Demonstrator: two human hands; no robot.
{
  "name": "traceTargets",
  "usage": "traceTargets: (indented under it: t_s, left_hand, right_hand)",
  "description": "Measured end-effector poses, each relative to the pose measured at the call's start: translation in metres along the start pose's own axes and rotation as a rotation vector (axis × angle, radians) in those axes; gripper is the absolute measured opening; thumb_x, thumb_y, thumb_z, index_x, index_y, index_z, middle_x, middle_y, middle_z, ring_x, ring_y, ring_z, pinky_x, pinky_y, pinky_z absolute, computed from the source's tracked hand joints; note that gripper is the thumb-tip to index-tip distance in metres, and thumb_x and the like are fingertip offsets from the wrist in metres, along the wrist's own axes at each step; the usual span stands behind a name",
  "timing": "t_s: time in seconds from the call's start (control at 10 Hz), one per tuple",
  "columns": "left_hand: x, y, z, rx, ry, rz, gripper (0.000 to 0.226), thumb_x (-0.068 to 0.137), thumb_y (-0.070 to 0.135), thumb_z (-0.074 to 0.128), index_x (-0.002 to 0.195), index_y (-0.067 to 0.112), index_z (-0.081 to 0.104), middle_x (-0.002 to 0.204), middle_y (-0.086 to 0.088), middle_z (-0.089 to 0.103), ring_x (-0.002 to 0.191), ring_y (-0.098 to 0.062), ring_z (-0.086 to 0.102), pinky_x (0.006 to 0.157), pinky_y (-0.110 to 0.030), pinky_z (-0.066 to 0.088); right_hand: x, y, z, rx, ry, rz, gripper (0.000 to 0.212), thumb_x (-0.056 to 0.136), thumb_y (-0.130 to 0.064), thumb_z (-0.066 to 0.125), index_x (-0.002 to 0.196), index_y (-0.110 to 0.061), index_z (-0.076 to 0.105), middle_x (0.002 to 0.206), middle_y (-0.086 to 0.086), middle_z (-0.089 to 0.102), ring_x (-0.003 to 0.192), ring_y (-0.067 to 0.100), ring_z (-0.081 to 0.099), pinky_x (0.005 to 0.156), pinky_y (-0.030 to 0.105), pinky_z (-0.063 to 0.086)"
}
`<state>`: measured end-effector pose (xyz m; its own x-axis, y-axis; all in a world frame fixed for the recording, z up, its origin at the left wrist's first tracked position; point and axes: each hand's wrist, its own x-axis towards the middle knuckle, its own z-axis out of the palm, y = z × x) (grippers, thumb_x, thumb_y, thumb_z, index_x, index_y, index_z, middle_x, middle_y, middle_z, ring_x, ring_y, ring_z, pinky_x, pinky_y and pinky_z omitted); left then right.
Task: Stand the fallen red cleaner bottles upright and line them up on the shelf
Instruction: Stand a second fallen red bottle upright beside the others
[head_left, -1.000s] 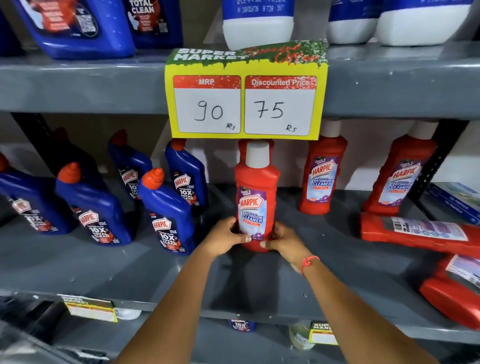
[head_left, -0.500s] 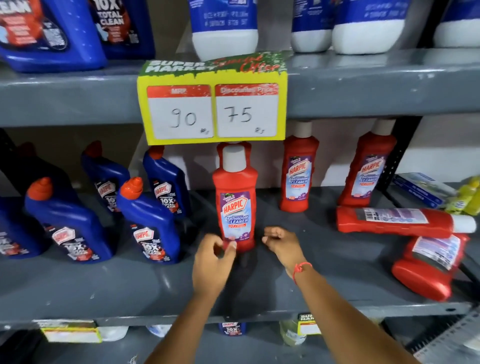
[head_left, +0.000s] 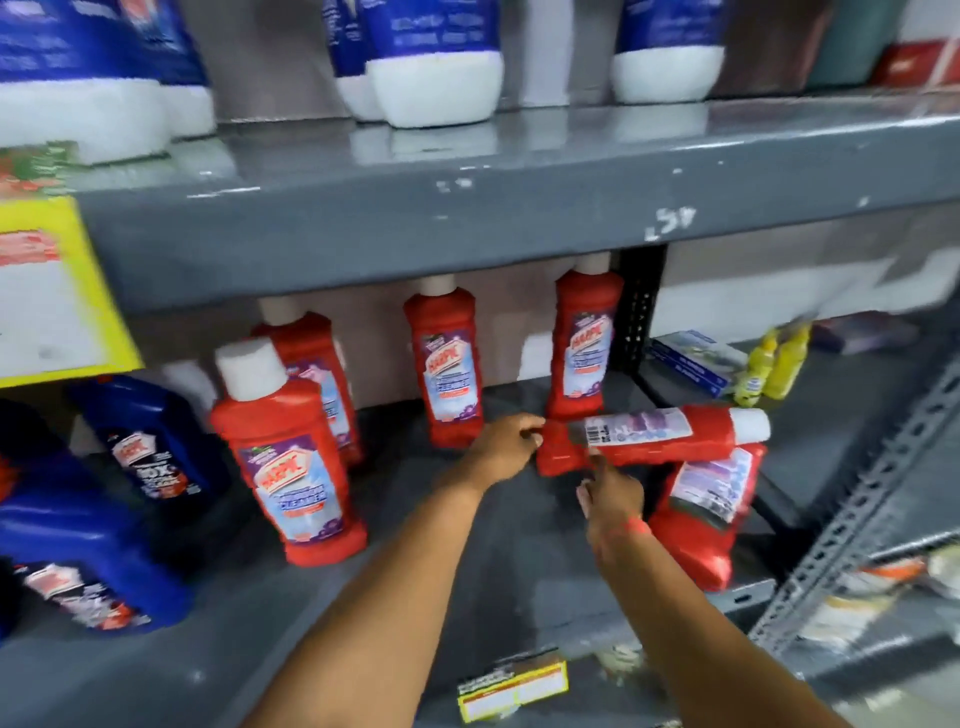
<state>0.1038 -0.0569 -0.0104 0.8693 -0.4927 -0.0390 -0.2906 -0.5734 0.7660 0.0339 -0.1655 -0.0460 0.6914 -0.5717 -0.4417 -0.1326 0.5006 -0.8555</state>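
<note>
A fallen red cleaner bottle (head_left: 649, 439) lies on its side on the grey shelf (head_left: 467, 571), white cap pointing right, resting across a second fallen red bottle (head_left: 706, 525). My left hand (head_left: 506, 444) pinches the lying bottle's base end. Just below that bottle is my right hand (head_left: 610, 493), fingers apart, one fingertip touching its underside. A front red bottle (head_left: 291, 467) stands upright at the left with another (head_left: 311, 374) behind it. Two more upright red bottles (head_left: 447, 374) (head_left: 584, 348) stand at the back.
Blue cleaner bottles (head_left: 150, 452) crowd the shelf's left side. A yellow price sign (head_left: 52, 291) hangs from the upper shelf edge (head_left: 415, 223), which sits low over the caps. A slotted metal upright (head_left: 857, 499) stands at the right, with small yellow bottles (head_left: 774, 369) beyond.
Both hands left the upright front bottle and moved right to the fallen top bottle. My view swung right. The front bottle stays standing.
</note>
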Motion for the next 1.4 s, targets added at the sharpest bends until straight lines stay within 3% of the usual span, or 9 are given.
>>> traceTargets:
  t_s: [0.2,0.3,0.4,0.5,0.6,0.8,1.0,1.1,1.4]
  left_hand:
    - [0.046,0.017,0.017,0.142,-0.185,-0.114,0.037,0.093,0.016,0.043,0.128,0.009,0.046,0.134,-0.016,0.052,0.117,-0.03,0.053,0.088,-0.025,0.041]
    - [0.057,0.017,0.015,0.049,-0.264,-0.234,0.037,0.092,0.015,0.046,0.128,0.008,0.043,0.133,-0.021,0.051,0.11,-0.029,0.054,0.097,-0.038,0.045]
    - [0.056,0.019,0.01,-0.043,-0.313,-0.297,0.04,0.09,0.011,0.049,0.129,0.008,0.041,0.134,-0.019,0.049,0.105,-0.021,0.052,0.098,-0.041,0.044]
    - [0.044,0.019,0.003,-0.076,-0.352,-0.296,0.042,0.089,0.009,0.051,0.129,0.006,0.04,0.135,-0.019,0.048,0.114,-0.024,0.052,0.095,-0.037,0.045]
    - [0.024,0.013,-0.004,-0.085,-0.339,-0.268,0.043,0.088,0.008,0.052,0.129,0.003,0.039,0.133,-0.021,0.048,0.119,-0.029,0.05,0.092,-0.035,0.046]
    - [-0.033,-0.014,-0.012,-0.198,-0.11,-0.163,0.02,0.086,0.006,0.054,0.101,0.013,0.044,0.098,-0.003,0.049,0.093,-0.016,0.048,0.076,-0.031,0.047]
    - [-0.07,-0.041,-0.008,0.018,0.196,-0.203,0.046,0.084,0.015,0.056,0.124,0.011,0.036,0.136,-0.013,0.049,0.126,-0.024,0.045,0.097,-0.027,0.035]
    - [-0.082,-0.052,-0.007,-0.01,0.282,-0.173,0.046,0.084,0.014,0.056,0.125,0.014,0.034,0.134,-0.011,0.051,0.124,-0.024,0.047,0.097,-0.027,0.035]
    - [-0.089,-0.067,0.001,-0.109,0.451,-0.172,0.036,0.083,0.009,0.056,0.111,0.01,0.035,0.111,-0.006,0.058,0.1,-0.018,0.055,0.08,-0.021,0.037]
  right_hand:
    - [0.019,-0.007,0.005,0.253,0.01,0.038,0.004,0.084,-0.007,0.057,0.08,-0.008,0.056,0.076,0.008,0.054,0.065,0.018,0.049,0.06,0.028,0.047]
    - [0.02,-0.014,0.01,0.327,0.001,0.184,0.041,0.094,-0.008,0.035,0.133,0.001,0.03,0.139,0.022,0.041,0.124,0.029,0.042,0.107,0.038,0.035]
    - [0.016,-0.013,0.002,-0.023,0.016,0.111,0.045,0.096,-0.009,0.029,0.139,-0.003,0.02,0.145,0.016,0.034,0.127,0.024,0.039,0.103,0.032,0.036]
    - [0.01,-0.007,-0.004,0.386,-0.102,0.129,0.048,0.083,0.008,0.05,0.129,-0.006,0.043,0.116,0.016,0.055,0.094,0.023,0.06,0.081,0.033,0.047]
    - [0.0,-0.001,-0.01,0.2,-0.237,-0.028,0.053,0.079,0.011,0.054,0.126,-0.01,0.044,0.119,0.016,0.058,0.108,0.029,0.057,0.084,0.036,0.046]
    - [-0.005,0.003,-0.006,-0.3,-0.336,-0.322,0.041,0.068,0.007,0.067,0.107,-0.002,0.054,0.108,0.025,0.065,0.102,0.038,0.06,0.092,0.051,0.048]
    - [-0.012,0.005,0.011,-0.623,-0.577,-0.512,0.05,0.069,0.001,0.071,0.114,-0.003,0.05,0.109,0.005,0.06,0.097,0.015,0.054,0.066,0.01,0.039]
    - [-0.015,0.006,0.023,-0.695,-0.705,-0.563,0.057,0.07,0.001,0.069,0.121,-0.007,0.046,0.122,0.008,0.059,0.11,0.018,0.054,0.088,0.023,0.041]
    - [-0.01,0.004,0.046,-0.887,-0.845,-0.632,0.068,0.071,-0.007,0.068,0.13,-0.019,0.038,0.126,0.004,0.059,0.111,0.011,0.053,0.089,0.02,0.037]
